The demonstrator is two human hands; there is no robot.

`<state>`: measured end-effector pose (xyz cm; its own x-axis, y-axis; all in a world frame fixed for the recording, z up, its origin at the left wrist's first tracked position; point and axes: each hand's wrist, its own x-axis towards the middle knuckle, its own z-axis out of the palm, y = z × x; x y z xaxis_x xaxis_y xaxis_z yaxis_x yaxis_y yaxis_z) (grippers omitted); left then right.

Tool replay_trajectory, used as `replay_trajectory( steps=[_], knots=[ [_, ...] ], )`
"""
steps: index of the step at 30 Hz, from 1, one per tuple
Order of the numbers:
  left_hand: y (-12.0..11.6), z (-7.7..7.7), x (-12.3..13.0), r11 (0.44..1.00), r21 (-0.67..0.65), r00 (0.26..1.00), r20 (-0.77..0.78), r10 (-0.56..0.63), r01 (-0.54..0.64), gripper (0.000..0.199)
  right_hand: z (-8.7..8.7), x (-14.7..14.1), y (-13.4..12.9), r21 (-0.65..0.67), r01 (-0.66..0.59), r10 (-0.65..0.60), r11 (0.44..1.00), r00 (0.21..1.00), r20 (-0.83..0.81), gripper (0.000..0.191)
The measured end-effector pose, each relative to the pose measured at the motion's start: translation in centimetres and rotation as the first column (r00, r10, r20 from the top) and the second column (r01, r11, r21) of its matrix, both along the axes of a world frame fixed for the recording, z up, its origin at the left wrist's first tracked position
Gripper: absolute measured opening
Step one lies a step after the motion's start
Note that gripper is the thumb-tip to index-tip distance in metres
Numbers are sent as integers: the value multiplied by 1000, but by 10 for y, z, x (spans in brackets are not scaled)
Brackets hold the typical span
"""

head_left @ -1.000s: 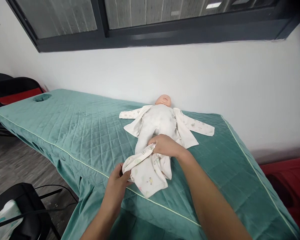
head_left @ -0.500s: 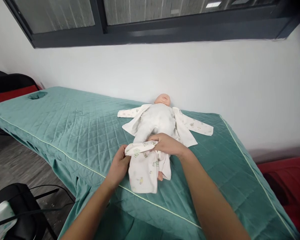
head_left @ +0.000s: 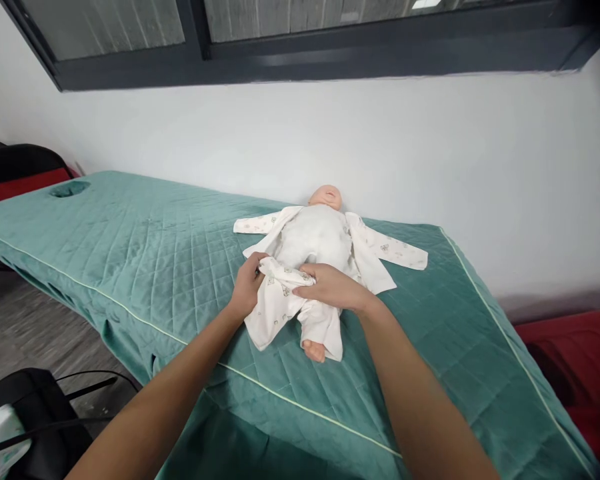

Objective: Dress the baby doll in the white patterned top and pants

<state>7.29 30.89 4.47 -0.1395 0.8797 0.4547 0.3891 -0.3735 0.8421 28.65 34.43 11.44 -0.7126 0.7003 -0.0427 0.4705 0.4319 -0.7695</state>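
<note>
A baby doll (head_left: 326, 196) lies on its back, head toward the wall, with a white cloth body. Under it a white printed baby jacket (head_left: 375, 257) is spread, both sleeves stretched outward. Patterned baby trousers (head_left: 275, 313) are on the doll's legs. One bare foot (head_left: 314, 350) sticks out of the trouser leg on the right; the other foot is hidden. My left hand (head_left: 247, 285) is closed on the waistband's left side. My right hand (head_left: 330, 287) pinches the bunched waistband near the middle, over the doll's thighs.
The doll lies on a bed with a green quilted cover (head_left: 180, 247), which has a hole (head_left: 70, 189) at its far left. Behind stands a white wall with a dark window frame (head_left: 380, 53). A black chair (head_left: 35, 413) holds a white packet (head_left: 3, 433); red seating (head_left: 575, 360) is at right.
My left hand has moved up and away from me, lifting the waistband's left side toward the doll's hip. The left trouser leg has swung left, and more of the bare foot shows.
</note>
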Motion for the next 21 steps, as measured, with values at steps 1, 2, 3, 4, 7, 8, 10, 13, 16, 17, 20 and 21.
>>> replay_trajectory(
  steps=[1, 2, 3, 4, 7, 8, 10, 13, 16, 17, 20, 21],
  knots=[
    [4, 0, 0, 1000, 28, 1000, -23, 3, -2, 15, -2, 0, 1, 9, 5, -5, 1000, 1000, -13, 15],
    [8, 1, 0, 999, 45, 999, -43, 4, -2, 15, -3, 0, 2, 18, 11, -10, 1000, 1000, -30, 15],
    [11, 1, 0, 999, 53, 998, -57, 7, -4, 15, -4, 0, 4, 28, 20, -19, 999, 999, -48, 14],
    [14, 1, 0, 998, 55, 998, -66, 11, -8, 15, -5, 0, 5, 39, 37, -35, 999, 997, -66, 13],
    [23, 0, -1, 999, 46, 997, -76, 18, -14, 16, -8, -1, 8, 55, 113, -106, 992, 987, -118, 11],
    [25, -1, -1, 999, 47, 996, -84, 15, -11, 16, -9, -1, 9, 49, 138, -131, 989, 982, -133, 11],
    [30, -3, -2, 998, 68, 992, -126, 13, -4, 15, -10, -1, 9, 20, 170, -165, 985, 973, -160, 10],
    [35, -5, -3, 991, 130, 974, -222, 33, -4, 14, -10, -1, 8, -27, 187, -189, 982, 962, -195, 13],
    [36, -5, -3, 989, 151, 961, -274, 41, 1, 16, -4, 3, 6, -58, 176, -184, 983, 951, -246, 22],
    [36, -5, -3, 989, 147, 960, -277, 40, 2, 16, -2, 6, 6, -80, 159, -175, 984, 946, -271, 25],
    [33, -4, -2, 993, 121, 966, -258, 31, 1, 17, 3, 21, 9, -193, 109, -169, 975, 929, -328, 28],
    [31, -3, -2, 994, 107, 969, -247, 28, -1, 17, 4, 27, 11, -220, 118, -188, 968, 924, -332, 28]
  ],
)
